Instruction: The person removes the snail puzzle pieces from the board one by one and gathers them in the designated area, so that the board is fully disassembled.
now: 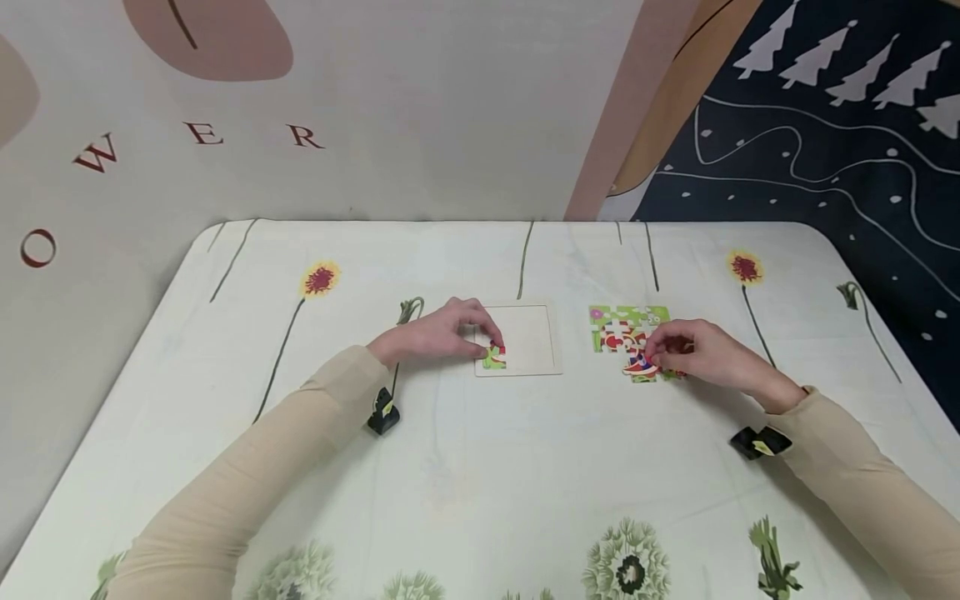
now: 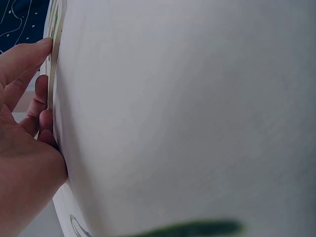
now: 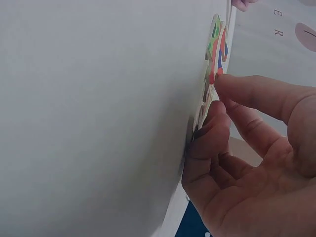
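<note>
In the head view my left hand (image 1: 450, 329) is over the left side of a shallow wooden puzzle tray (image 1: 557, 342). Its thumb and index finger pinch a green and red puzzle piece (image 1: 494, 358) at the tray's lower left corner. To the right, my right hand (image 1: 701, 354) pinches a red and blue puzzle piece (image 1: 641, 363) at the lower part of a group of puzzle pieces (image 1: 645, 315). That hand partly covers the group. The right wrist view shows the thumb and index finger (image 3: 242, 89) at the red edge of a piece, seen side-on.
Both hands work above a table covered with a white flower-print cloth (image 1: 480, 475). Black wrist cameras (image 1: 384, 412) sit on both sleeves. Behind the table hangs a pale lettered cloth (image 1: 420, 108), with a dark tree-print cloth (image 1: 810, 158) on the right.
</note>
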`<state>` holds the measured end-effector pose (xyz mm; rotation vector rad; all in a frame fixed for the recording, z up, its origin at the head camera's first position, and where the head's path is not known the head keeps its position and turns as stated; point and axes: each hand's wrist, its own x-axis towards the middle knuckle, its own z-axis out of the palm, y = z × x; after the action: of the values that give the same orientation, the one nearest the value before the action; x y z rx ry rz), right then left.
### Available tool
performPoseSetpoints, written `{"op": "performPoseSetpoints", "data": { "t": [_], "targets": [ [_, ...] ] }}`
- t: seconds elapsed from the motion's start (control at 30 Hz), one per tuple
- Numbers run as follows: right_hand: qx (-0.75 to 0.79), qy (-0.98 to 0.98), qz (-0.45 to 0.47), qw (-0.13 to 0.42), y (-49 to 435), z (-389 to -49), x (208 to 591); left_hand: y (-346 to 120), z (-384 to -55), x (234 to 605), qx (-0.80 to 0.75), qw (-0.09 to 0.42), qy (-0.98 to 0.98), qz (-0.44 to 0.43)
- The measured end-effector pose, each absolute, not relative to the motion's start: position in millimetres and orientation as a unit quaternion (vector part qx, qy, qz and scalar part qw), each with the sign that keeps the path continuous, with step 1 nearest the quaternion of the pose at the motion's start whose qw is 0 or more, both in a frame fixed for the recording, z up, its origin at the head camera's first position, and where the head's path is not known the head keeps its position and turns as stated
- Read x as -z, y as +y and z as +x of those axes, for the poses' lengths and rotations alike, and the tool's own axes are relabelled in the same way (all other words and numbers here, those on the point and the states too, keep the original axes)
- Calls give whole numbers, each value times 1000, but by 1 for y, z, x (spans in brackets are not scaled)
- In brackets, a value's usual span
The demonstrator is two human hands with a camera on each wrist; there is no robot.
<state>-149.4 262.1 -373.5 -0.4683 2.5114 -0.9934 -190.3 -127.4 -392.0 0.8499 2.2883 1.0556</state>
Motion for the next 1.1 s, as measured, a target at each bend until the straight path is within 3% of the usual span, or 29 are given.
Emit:
{"op": "performPoseSetpoints", "data": {
  "t": [0.67,1.1],
  "targets": [
    [354,901,-173,183,258,-149,371,-128,-190,394,-382,242,837,307],
    [381,888,-190,175,212,-154,363,-126,-178,390,-370,218,858,282]
  ]
}}
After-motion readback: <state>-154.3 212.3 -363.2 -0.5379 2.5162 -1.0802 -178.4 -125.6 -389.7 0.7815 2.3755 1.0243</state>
